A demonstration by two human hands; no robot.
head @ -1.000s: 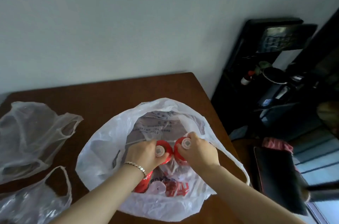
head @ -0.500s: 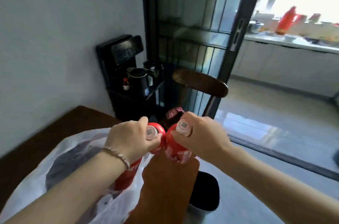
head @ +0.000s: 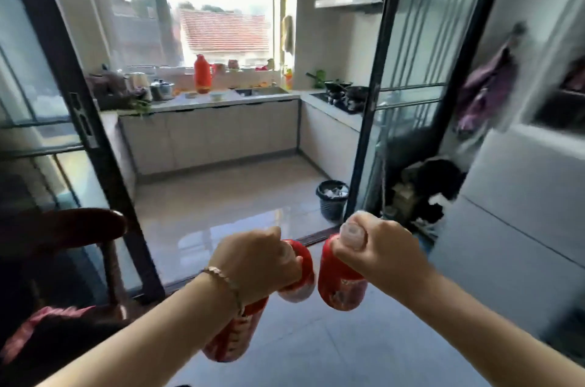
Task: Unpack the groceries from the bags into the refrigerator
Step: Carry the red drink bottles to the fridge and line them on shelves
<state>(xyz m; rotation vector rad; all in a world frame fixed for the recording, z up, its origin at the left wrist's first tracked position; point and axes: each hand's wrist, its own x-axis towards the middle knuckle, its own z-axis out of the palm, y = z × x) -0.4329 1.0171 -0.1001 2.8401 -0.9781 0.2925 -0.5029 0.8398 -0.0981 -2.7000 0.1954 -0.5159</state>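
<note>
1. Grip, left: we find the left hand (head: pixel 256 263) closed into a fist, fingers curled round the top of the left bottle (head: pixel 232 337), which hangs red and slanted below the wrist. A bracelet (head: pixel 226 287) sits on that wrist.
2. A second red item (head: pixel 297 282) with a pale lower end shows just past the left knuckles. We cannot tell whether it is a separate bottle or how it is held.
3. Grip, right: the right hand (head: pixel 376 250) is likewise curled tight, pinching the pale cap and neck of the right bottle (head: pixel 342 287), whose red body hangs beneath the fist.
4. Position: both bottles are carried in the air at waist level, close together but apart, over the tiled floor (head: pixel 316 355). No bag is in view.
5. Surroundings: ahead stands a dark sliding door frame (head: pixel 368 120), with a kitchen counter (head: pixel 218 100) and a bin (head: pixel 332 201) beyond it. A chair (head: pixel 63 228) is at the left.
6. Step in hand: we judge this to be the carry from bag to refrigerator.
7. A tall pale appliance (head: pixel 519 203) at the right edge is probably the refrigerator, but it is blurred and no handle is visible.
8. Next move: both hands are full, so opening the door calls for freeing one, by shifting a bottle across or setting it down.
</note>
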